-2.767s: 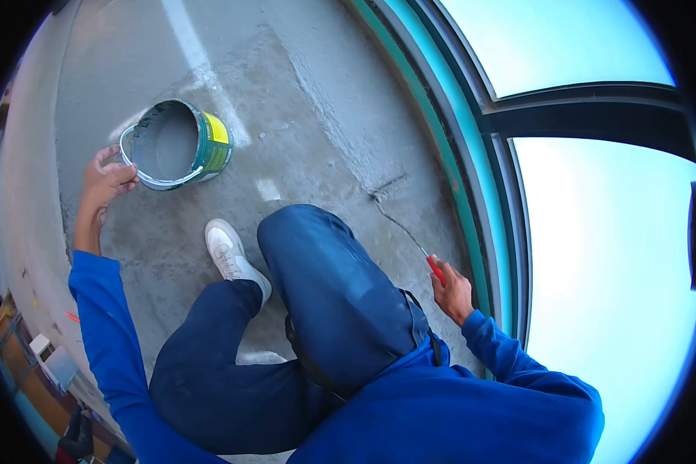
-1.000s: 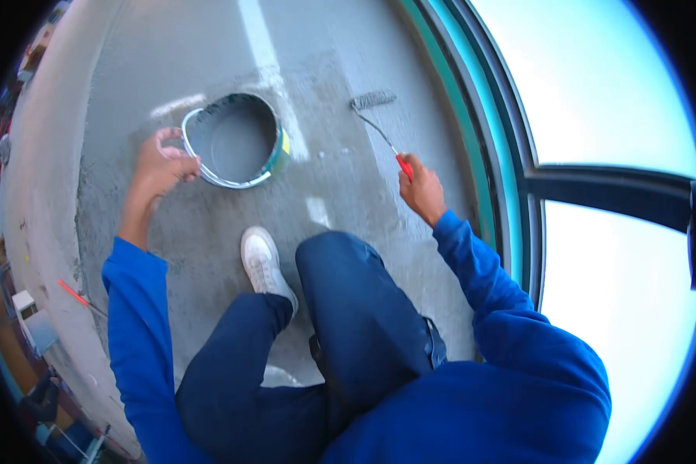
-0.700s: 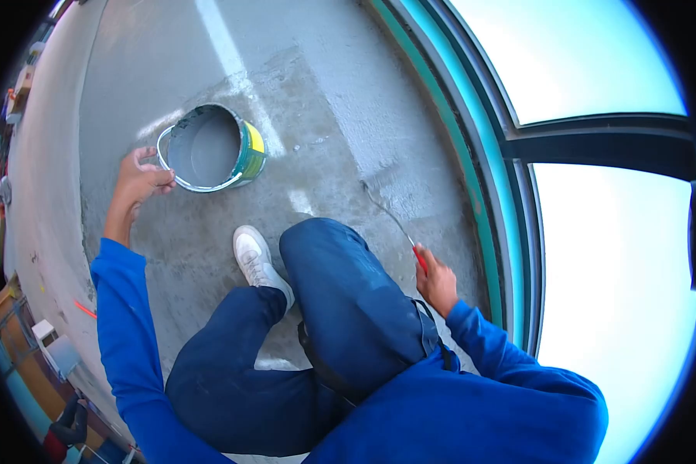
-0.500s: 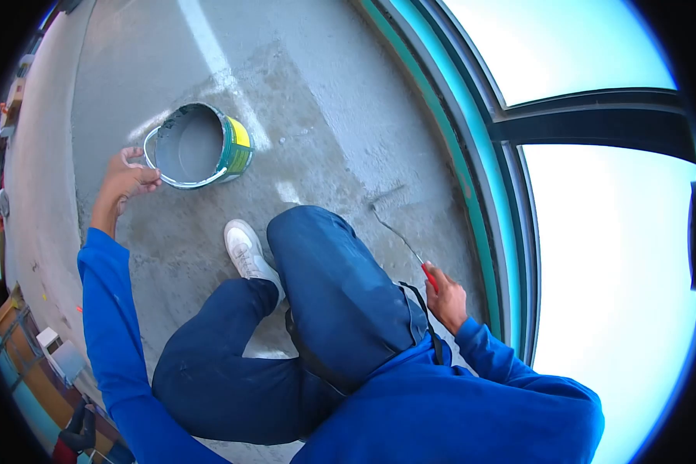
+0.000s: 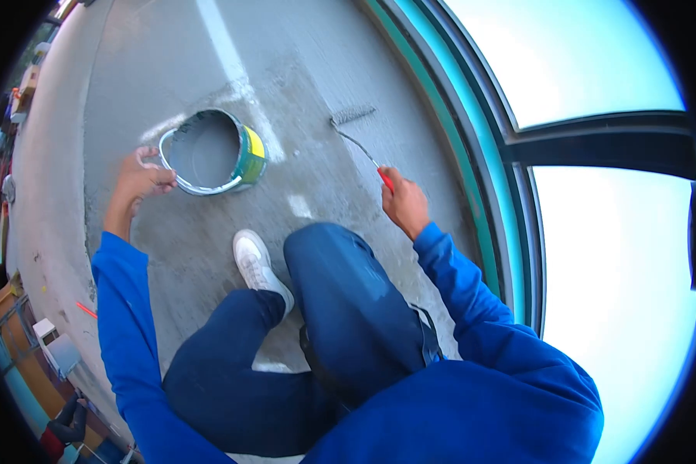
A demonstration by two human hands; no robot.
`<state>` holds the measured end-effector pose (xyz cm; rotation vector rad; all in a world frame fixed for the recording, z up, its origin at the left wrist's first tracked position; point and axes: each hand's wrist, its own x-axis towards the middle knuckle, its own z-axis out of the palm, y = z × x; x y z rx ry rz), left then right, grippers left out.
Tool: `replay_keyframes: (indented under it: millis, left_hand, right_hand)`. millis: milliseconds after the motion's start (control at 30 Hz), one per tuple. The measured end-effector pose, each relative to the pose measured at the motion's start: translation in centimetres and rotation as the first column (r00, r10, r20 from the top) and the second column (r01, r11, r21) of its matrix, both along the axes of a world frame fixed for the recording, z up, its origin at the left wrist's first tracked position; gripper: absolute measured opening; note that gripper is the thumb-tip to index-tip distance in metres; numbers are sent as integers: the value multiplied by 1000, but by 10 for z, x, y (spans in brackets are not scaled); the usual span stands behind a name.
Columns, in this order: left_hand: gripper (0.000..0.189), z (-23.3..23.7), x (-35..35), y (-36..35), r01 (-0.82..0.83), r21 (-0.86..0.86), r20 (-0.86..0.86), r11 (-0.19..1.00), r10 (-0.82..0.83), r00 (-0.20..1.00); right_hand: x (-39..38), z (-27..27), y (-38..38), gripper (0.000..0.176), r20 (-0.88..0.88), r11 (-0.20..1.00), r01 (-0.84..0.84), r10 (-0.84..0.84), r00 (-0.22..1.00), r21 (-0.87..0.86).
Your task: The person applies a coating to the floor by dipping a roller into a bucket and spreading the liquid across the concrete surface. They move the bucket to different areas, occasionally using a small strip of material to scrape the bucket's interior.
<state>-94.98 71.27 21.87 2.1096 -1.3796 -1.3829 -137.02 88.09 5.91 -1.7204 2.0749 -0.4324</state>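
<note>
My right hand (image 5: pixel 407 207) is closed around the red handle of a paint roller (image 5: pixel 356 114). The roller's thin bent metal rod leads up to a grey, coated sleeve against the floor. On the left, the curled thumb and fingers of my left hand (image 5: pixel 145 179) are at the white handle of a paint bucket (image 5: pixel 254 158), gripping it at the near-left side. The bucket is green with a yellow label, and grey paint shows inside it. It stands on the floor, slightly tilted in appearance. My left fingers are a little blurred.
The grey floor (image 5: pixel 301 178) has a darker patch in the middle, smoother grey areas around it and white stripes (image 5: pixel 223 46). A teal window frame (image 5: pixel 460 162) curves along the right. My white shoe (image 5: pixel 249 255) is below the bucket. Stacked items and a person's legs (image 5: pixel 69 424) appear at far left.
My right hand has moved up and leftward with the roller, onto the floor farther ahead. My left hand stays at the bucket; the whole view has shifted slightly.
</note>
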Motion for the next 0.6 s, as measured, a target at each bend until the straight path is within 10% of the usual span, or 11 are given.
replay_keyframes:
  millis: [600]
  left_hand:
    - [68,-8,14,-2,-10,-77,-162,997,-3,987]
  right_hand:
    - [77,23,-399,32,-136,997,-52,43,990,-61]
